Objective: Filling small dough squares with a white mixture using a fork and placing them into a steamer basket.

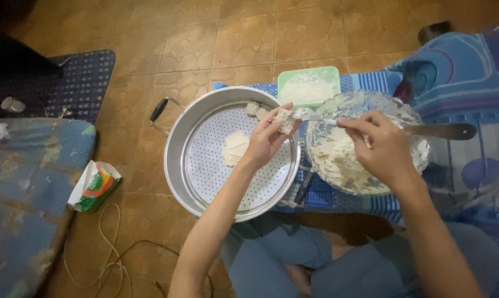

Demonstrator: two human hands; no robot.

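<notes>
A small wrapper filled with pale paste (285, 118) was held in the left hand (266, 140), raised above the far right part of the perforated steamer tray (205, 165). The fingers of the left hand were observed curled around the wrapper, grasping it. The right hand (384, 146) was found clenched on the middle of a metal spoon (442, 131), the tip of which was touching the filled wrapper while the handle pointed to the right. The right hand was positioned over a glass bowl (415, 160) smeared with a pale filling, set just beside the steamer tray on its right. Inside the tray, one flat pale wrapper (234, 148) was noted lying near the centre, and a small formed piece (254, 109) was seen resting at the far rim. A light green container (309, 85) holding pale material was recorded beyond the tray and the bowl. The bowl and the container were seen standing on a blue striped cloth (365, 83) spread over the tiled floor (205, 38). Black handles were noted at the left and near-right edges of the tray. A green and orange packet (94, 186) was lying on the floor well apart to the left, with a thin cable (103, 243) looped near it. The person's legs, clad in blue, were seen folded below the tray.
</notes>
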